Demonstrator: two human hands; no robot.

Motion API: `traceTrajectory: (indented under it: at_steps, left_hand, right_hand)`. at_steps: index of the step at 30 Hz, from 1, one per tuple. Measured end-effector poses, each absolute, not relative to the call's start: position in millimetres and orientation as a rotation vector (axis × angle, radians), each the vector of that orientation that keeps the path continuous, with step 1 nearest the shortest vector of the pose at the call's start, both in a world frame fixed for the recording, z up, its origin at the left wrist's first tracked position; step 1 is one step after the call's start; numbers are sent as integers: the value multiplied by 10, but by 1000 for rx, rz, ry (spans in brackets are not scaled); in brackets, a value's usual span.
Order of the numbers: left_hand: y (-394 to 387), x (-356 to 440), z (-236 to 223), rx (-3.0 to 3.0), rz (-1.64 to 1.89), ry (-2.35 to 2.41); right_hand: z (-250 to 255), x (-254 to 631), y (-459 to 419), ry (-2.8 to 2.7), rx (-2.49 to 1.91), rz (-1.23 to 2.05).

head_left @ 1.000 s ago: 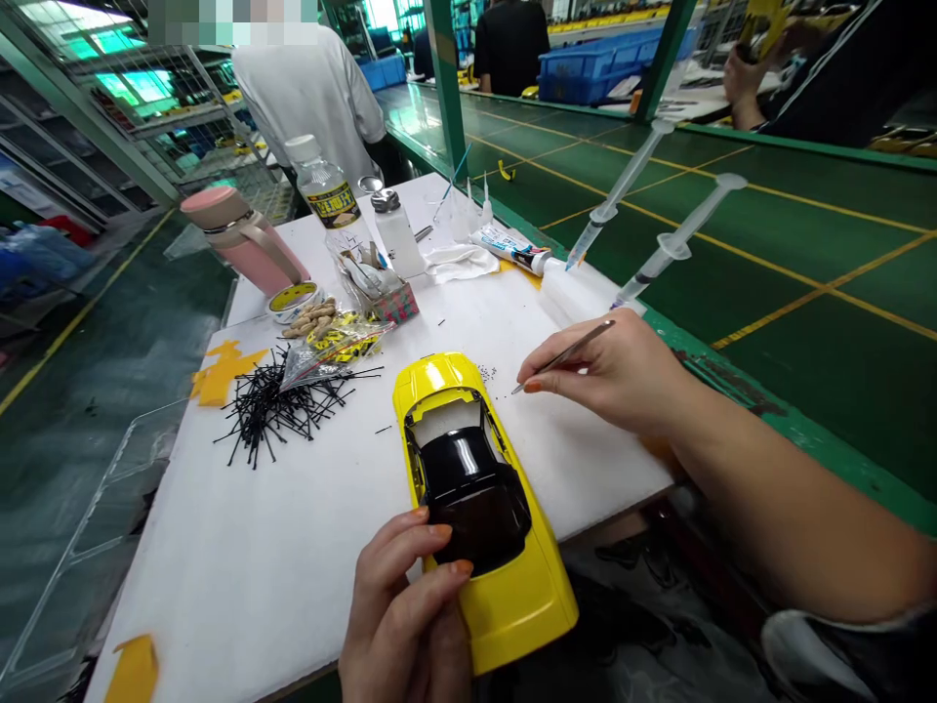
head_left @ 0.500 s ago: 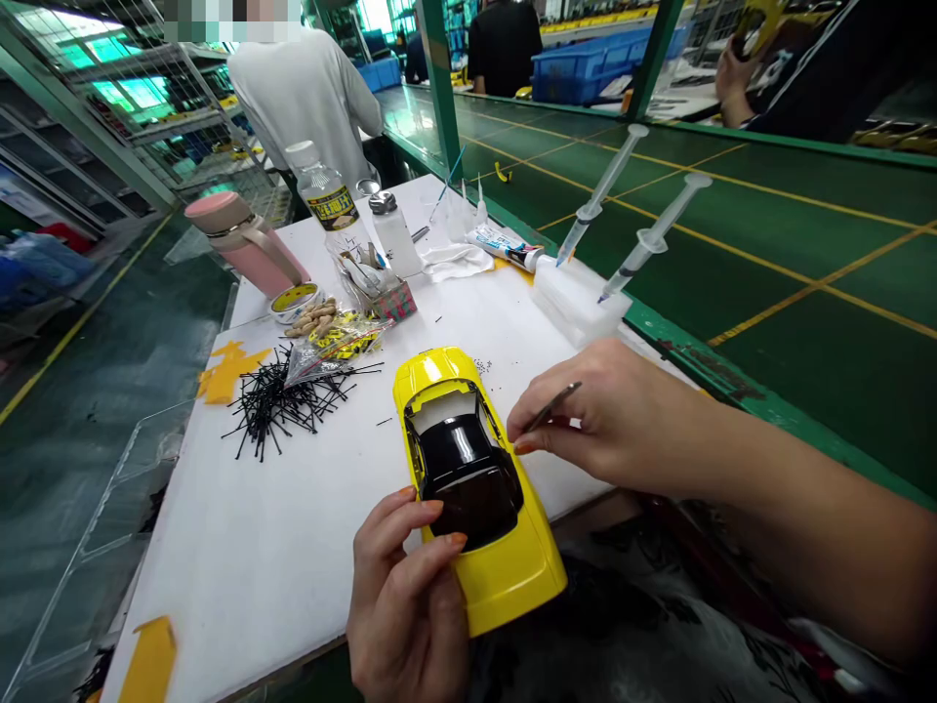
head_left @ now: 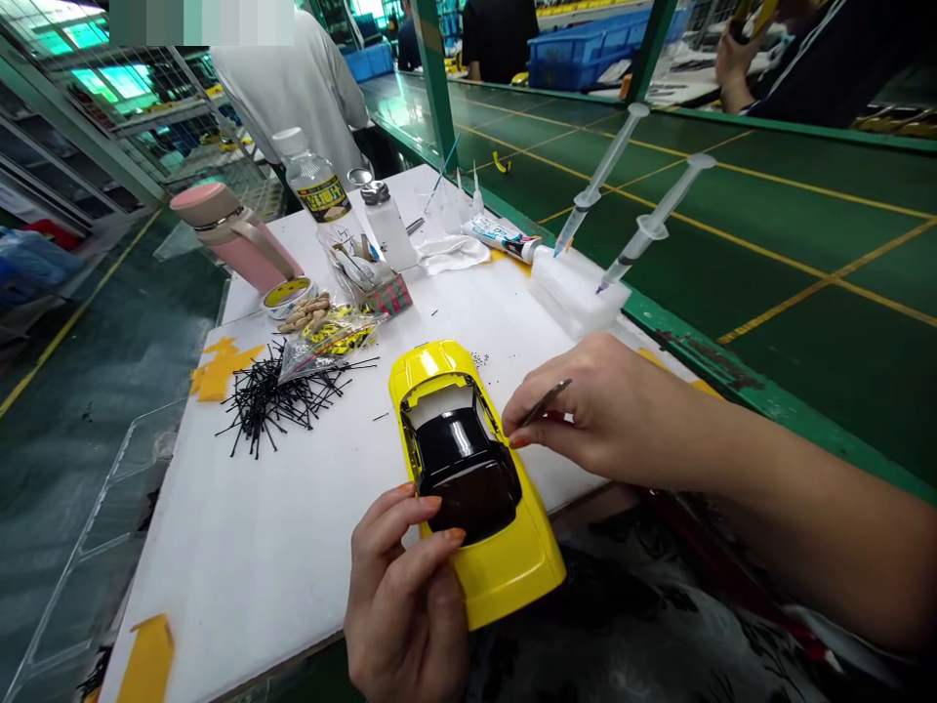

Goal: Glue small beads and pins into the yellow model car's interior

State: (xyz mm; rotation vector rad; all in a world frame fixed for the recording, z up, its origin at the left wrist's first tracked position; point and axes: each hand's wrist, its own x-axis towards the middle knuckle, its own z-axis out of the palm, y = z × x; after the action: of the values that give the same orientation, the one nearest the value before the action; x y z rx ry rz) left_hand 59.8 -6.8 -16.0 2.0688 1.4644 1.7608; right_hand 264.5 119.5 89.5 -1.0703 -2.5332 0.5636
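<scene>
A yellow model car body [head_left: 512, 574] with a glossy black roof and dark rear window lies tilted at the table's front edge. Wrapped around its lower left side is my left hand [head_left: 406, 596], thumb and fingertips pressing by the rear window. My right hand [head_left: 586, 415] is closed in a pinch on slim metal tweezers [head_left: 546, 400], whose back end sticks out above the fingers. Its fingertips meet the car's right side near the roof; the tweezers' tip is hidden there. Tiny dark specks [head_left: 479, 360] are scattered on the white table just beyond the car.
A pile of thin black sprue sticks [head_left: 282, 400], a zip bag [head_left: 341, 337], peanuts [head_left: 305, 312], a pink flask [head_left: 234, 234] and bottles stand left. Two syringes [head_left: 600, 181] rise from a white block [head_left: 578, 293] at right. Beyond runs a green conveyor [head_left: 791, 215]; people work nearby.
The view has shifted slightly, so the scene sits a little higher and further left. Both hands keep their hold, with the right fingertips still at the car's side.
</scene>
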Motion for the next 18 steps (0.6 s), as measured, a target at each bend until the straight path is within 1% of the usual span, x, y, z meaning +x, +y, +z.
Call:
traceTrajectory:
  at_steps: [12, 18]
  left_hand:
    - [-65, 598, -160, 2085, 1764, 1451]
    - [-68, 601, -159, 2068, 1769, 1463]
  right_hand:
    - [901, 2641, 1182, -2542, -1096, 558]
    - [860, 2744, 1214, -2448, -982, 619]
